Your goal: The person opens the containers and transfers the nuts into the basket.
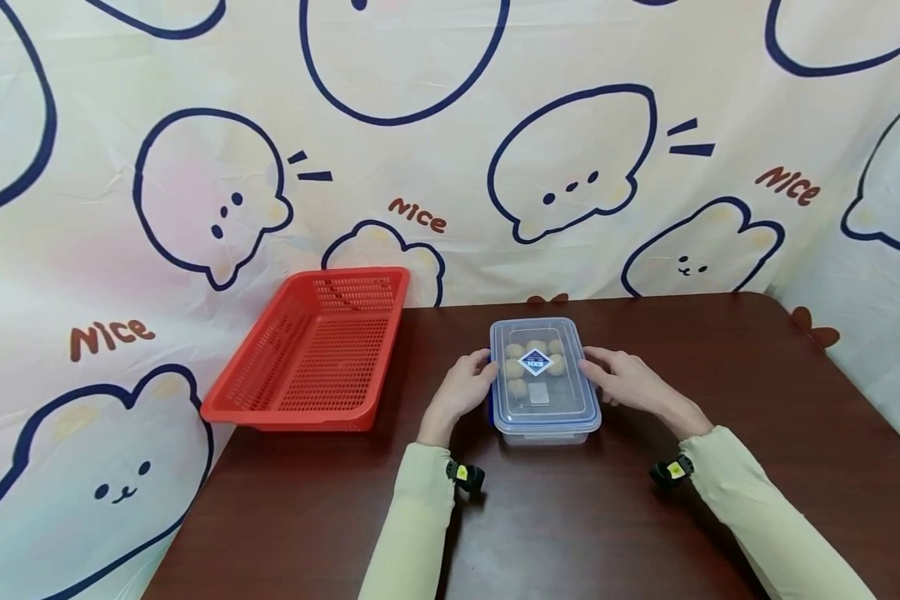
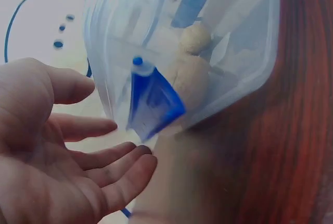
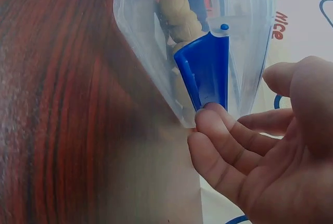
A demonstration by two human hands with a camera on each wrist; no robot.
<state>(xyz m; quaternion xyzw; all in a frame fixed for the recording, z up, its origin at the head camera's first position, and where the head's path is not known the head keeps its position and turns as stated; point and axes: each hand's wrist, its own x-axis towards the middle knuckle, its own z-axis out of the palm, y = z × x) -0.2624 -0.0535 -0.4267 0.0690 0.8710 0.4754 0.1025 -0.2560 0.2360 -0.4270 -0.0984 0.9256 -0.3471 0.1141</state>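
Backdrop [image 1: 390, 175]: cream cloth across the top of the head view, printed with navy animal outlines and the word "Nice" in reddish brown.
Table [image 1: 570, 517]: dark brown and glossy, filling the lower middle and right of the frame.
Red basket [image 1: 367, 414]: perforated plastic, left of centre, its far end against the cloth.
Box [image 1: 547, 438]: translucent plastic, standing just right of centre between the two hands.
Lid [image 1: 573, 400]: clear, lying over the box, with a blue-and-white diamond label [image 1: 536, 361] near its middle.
Balls [image 1: 516, 368]: several, beige and round, seen through the lid.
Left hand [image 1: 461, 385]: at the box's left side, fingers spread and loose, grasping nothing; fingertips just beside the left blue clip [image 2: 156, 101], contact impossible to tell.
Right hand [image 1: 630, 379]: at the box's right side, fingers gently bent, fingertips touching the lower end of the right blue clip [image 3: 205, 67], thumb apart from it.
Clips: both slant outward from the box wall.
Sleeves [image 1: 416, 533]: pale yellow-green, entering from the bottom edge.
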